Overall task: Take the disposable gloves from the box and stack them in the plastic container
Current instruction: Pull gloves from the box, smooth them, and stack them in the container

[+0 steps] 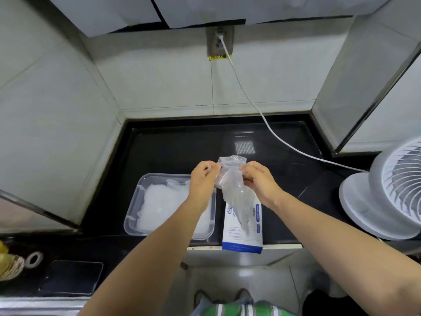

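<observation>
Holding thin clear plastic disposable glove (234, 190) at frame centre, above black counter (182, 144). Left grip (202, 179) and right grip (257, 179) each pinching cuff edge, fingers curled. Glove fingers dangling over white-and-blue cardboard glove box (241, 236) at lower centre. Clear rectangular plastic container (133, 206) just left of box, already carrying thick whitish pile of gloves (159, 201). Judgement: task well under way, many gloves stacked; this one out of box, not yet laid on pile. Box contents hidden, number left unknown.

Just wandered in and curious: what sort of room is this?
Probably a kitchen or utility corner: glossy black counter, white tiled walls, a wall socket and a small fan.
</observation>
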Motion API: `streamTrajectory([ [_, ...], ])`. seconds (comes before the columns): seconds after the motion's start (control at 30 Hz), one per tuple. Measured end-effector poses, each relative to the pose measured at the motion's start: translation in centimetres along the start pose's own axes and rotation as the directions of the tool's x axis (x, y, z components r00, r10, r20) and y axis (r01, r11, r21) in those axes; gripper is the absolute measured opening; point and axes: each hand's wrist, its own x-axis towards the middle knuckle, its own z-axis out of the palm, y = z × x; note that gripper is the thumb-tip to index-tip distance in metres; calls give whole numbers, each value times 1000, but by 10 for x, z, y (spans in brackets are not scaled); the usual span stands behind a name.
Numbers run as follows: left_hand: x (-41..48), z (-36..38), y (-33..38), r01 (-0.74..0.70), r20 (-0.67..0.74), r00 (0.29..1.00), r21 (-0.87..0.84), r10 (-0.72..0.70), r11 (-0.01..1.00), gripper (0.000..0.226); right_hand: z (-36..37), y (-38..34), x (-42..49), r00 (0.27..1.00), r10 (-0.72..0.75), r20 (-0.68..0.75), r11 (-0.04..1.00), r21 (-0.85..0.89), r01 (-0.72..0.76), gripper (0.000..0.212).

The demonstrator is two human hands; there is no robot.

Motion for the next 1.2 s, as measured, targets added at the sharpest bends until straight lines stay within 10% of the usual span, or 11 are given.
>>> streamTrajectory([
  [0.13, 3, -36, -1, 13, 101, 995, 46, -18, 999, 12, 26, -13, 0, 973, 66, 222, 943, 305, -133, 21],
  [0.27, 1, -74, -8, 7, 121, 992, 155, -26, 988, 5, 49, -9, 3, 900, 128, 417, 986, 40, -159, 30],
  [0.37, 3, -97, -8, 191, 72, 977, 109, -199, 976, 21, 63, 0, 6, 898, 159, 411, 982, -162, -99, 21],
  [0.6, -13, -136, -3, 71, 84, 992, 221, -92, 973, 7, 104, 4, 9, 954, 78, 289, 994, -95, -52, 15],
  [0.7, -14, -148, -8, 216, 174, 937, 396, -304, 893, 45, 116, 8, 11, 974, 38, 221, 996, -91, -18, 21],
  [0.8, -12, -163, -23, 409, 257, 863, 150, -435, 900, 85, 123, 11, 12, 991, 17, 134, 999, -46, -11, 28],
  [0.93, -9, -168, -30, 523, 323, 795, 63, -513, 850, 51, 122, 16, 15, 994, 36, 106, 999, 20, -38, 40],
  [1.2, 4, -159, -27, 256, 149, 939, 297, -310, 920, 24, 117, -1, 15, 993, 79, 84, 997, -16, -78, 32],
])
